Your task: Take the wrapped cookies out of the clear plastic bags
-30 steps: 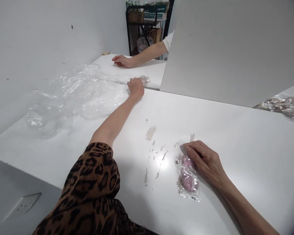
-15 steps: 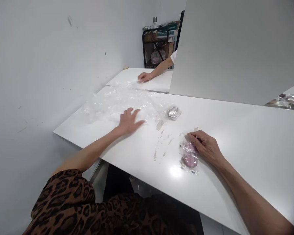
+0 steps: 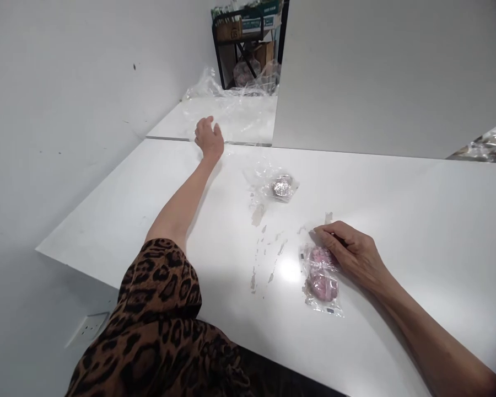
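My left hand is stretched out to the far edge of the white table, its fingers apart and slightly bent. Clear plastic film lies crumpled just beyond it; whether the fingers touch the film I cannot tell. My right hand rests on the table with thumb and fingers pinched at the upper end of a clear plastic packet. Two pink round pieces show inside that packet, the upper one partly behind my fingers. Between the hands, farther back, lies another clear wrapper with a shiny round piece.
Greyish smears mark the tabletop. A tall grey panel rises along the back right, and a white wall stands at left. Past a second table is a black shelf rack with boxes. A wall socket sits low at left.
My left hand has moved forward to the far edge, and the large plastic film has shifted away onto the second table. The other person's hand is out of sight. My right hand stays by the packet.
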{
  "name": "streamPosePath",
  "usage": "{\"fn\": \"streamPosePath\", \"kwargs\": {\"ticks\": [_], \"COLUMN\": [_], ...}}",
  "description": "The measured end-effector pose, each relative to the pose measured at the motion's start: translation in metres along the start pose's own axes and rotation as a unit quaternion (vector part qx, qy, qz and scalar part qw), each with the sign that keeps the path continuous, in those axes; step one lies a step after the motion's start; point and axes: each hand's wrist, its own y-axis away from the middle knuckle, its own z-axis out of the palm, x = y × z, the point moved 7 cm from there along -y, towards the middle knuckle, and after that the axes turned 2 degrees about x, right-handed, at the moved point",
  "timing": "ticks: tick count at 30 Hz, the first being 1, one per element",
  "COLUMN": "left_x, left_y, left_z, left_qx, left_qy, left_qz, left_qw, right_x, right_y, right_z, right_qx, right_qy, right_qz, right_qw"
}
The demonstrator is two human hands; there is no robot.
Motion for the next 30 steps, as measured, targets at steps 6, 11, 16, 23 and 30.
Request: {"fn": "streamPosePath", "kwargs": {"ticks": [6, 11, 16, 23, 30], "left_x": [0.064, 0.084, 0.120, 0.161, 0.137], "left_y": [0.110, 0.155, 0.186, 0.240, 0.253], "left_z": [0.025, 0.001, -0.030, -0.027, -0.020], "left_qx": [-0.217, -0.224, -0.260, -0.324, -0.309], "left_qy": [0.010, 0.149, 0.344, 0.385, 0.402], "left_qz": [0.137, 0.099, 0.038, -0.022, -0.101], "left_qw": [0.967, 0.958, 0.902, 0.864, 0.856], "right_x": [0.001, 0.006, 0.001, -0.026, -0.018], "right_y": [-0.002, -0.004, -0.010, -0.004, -0.009], "right_z": [0.001, 0.001, -0.006, -0.012, -0.019], "right_qx": [0.009, 0.006, 0.077, 0.100, 0.122], "right_qy": [-0.025, -0.090, -0.144, -0.169, -0.421], "right_qz": [-0.005, 0.026, -0.023, -0.149, -0.002], "right_qw": [1.000, 0.996, 0.986, 0.969, 0.899]}}
